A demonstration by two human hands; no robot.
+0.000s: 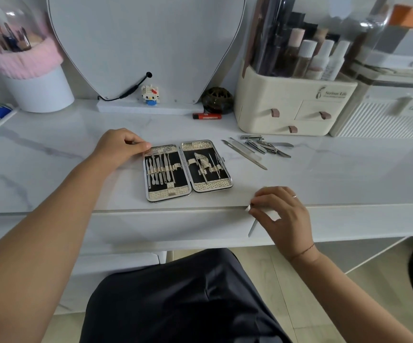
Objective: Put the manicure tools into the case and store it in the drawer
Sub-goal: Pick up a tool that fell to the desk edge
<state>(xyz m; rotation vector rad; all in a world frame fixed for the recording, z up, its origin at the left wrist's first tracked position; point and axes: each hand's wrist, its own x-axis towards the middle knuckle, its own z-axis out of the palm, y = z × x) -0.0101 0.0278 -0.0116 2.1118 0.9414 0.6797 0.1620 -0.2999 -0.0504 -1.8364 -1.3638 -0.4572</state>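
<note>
The manicure case lies open flat on the white marble table, black inside with gold woven trim. Several steel tools sit in the loops of its left half, and a few in its right half. My left hand holds the case's far left corner with fingers and thumb. My right hand pinches a thin steel tool at the table's front edge, right of the case. Several loose tools, nail clippers and files among them, lie on the table behind and right of the case.
A cream cosmetics organiser with small drawers stands at the back right, a white box beside it. A heart-shaped mirror, a toy figure, a red lighter and a pink-topped brush holder line the back.
</note>
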